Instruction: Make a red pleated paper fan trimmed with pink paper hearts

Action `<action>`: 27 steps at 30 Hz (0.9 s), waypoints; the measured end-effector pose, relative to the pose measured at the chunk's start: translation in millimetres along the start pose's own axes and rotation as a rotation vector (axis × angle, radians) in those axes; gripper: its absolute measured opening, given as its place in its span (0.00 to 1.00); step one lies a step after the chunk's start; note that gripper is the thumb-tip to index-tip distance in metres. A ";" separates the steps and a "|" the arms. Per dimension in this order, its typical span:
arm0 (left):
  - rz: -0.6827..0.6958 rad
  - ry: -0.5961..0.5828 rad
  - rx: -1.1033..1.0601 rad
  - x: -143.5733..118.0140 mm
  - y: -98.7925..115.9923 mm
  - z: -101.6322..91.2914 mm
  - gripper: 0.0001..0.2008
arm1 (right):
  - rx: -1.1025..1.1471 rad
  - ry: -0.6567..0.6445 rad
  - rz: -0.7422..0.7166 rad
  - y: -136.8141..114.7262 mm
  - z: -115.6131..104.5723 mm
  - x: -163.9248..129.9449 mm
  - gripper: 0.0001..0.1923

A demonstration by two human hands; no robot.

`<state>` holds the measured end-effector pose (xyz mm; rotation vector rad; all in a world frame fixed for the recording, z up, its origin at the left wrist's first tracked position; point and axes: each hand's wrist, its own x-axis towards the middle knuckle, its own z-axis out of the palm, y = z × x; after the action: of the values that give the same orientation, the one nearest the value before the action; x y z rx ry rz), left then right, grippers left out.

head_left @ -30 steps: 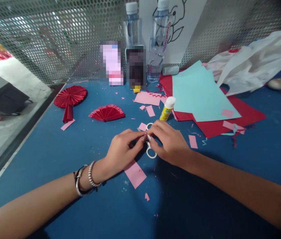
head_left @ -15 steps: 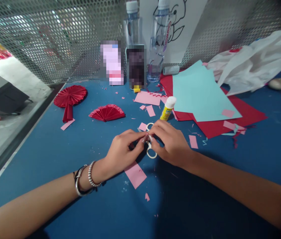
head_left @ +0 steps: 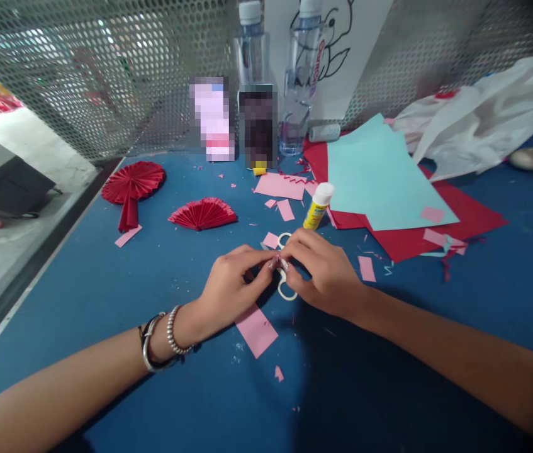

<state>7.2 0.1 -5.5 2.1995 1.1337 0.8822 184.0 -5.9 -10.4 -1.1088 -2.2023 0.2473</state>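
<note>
My left hand (head_left: 238,277) and my right hand (head_left: 320,270) meet at the fingertips, both pinching a tiny piece of pink paper (head_left: 278,257). Most of that piece is hidden by the fingers. Under the hands lie scissors with white handles (head_left: 287,289); their blades are mostly covered. A glue stick (head_left: 318,206) with a white cap stands just beyond my right hand. Below my left hand a pink paper strip (head_left: 257,332) rests on the blue table (head_left: 190,402).
A round red pleated fan (head_left: 134,182) and a red half fan (head_left: 204,214) lie at the left. Light blue paper (head_left: 379,176) covers red sheets (head_left: 474,207) at the right. Two phones, bottles (head_left: 297,94) and a white plastic bag (head_left: 478,113) are at the back. Pink scraps lie scattered.
My fingertips have shifted very slightly around the pink piece, and a bit more of it shows. Everything else stays in place.
</note>
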 end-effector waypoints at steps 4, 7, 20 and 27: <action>0.020 0.010 0.042 -0.1 -1.2 0.1 0.10 | -0.012 0.007 0.002 -0.5 -0.4 -0.2 0.06; 0.062 0.035 0.074 -1.0 -2.8 -0.6 0.09 | -0.008 0.043 0.019 -1.1 -0.6 0.1 0.04; 0.101 0.076 0.098 -2.6 -4.0 -1.1 0.10 | 0.071 0.180 0.007 -3.0 -2.8 -0.3 0.02; 0.113 0.078 0.107 -2.7 -4.6 -0.2 0.10 | 0.078 0.215 -0.021 -2.8 -1.0 0.3 0.02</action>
<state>3.4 0.4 -9.3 2.3544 1.1251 0.9830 182.7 -7.4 -8.3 -1.0198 -1.9964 0.1938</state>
